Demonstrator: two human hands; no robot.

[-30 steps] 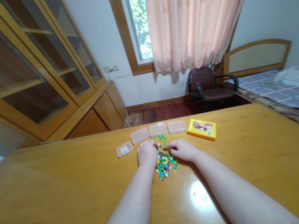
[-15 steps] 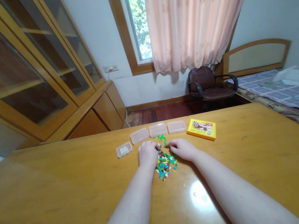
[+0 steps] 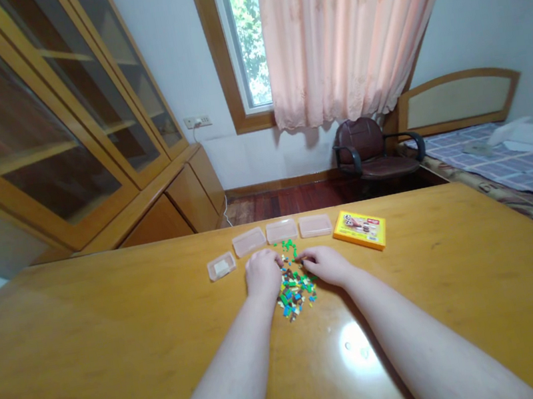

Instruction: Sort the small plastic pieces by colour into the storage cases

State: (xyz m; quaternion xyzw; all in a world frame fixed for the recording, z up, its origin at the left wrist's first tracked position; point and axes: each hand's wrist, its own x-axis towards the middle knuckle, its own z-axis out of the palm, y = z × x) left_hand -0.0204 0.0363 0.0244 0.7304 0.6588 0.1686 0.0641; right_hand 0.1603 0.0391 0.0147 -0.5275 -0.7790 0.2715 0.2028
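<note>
Pile of small plastic bricks (image 3: 295,292) sits between both hands on the surface (image 3: 117,344), long axis running away from the person toward the clear plastic boxes (image 3: 281,230). Green bricks (image 3: 287,247) form its far end. Right grip (image 3: 325,266) is narrow, fingertips (image 3: 302,259) pinched at the pile's upper right edge; can't tell if a brick is held. Left grip (image 3: 263,274) is curled just left of the pile, palm side hidden, contents unknown. Yellow card box (image 3: 359,230) lies beyond the right grip.
</note>
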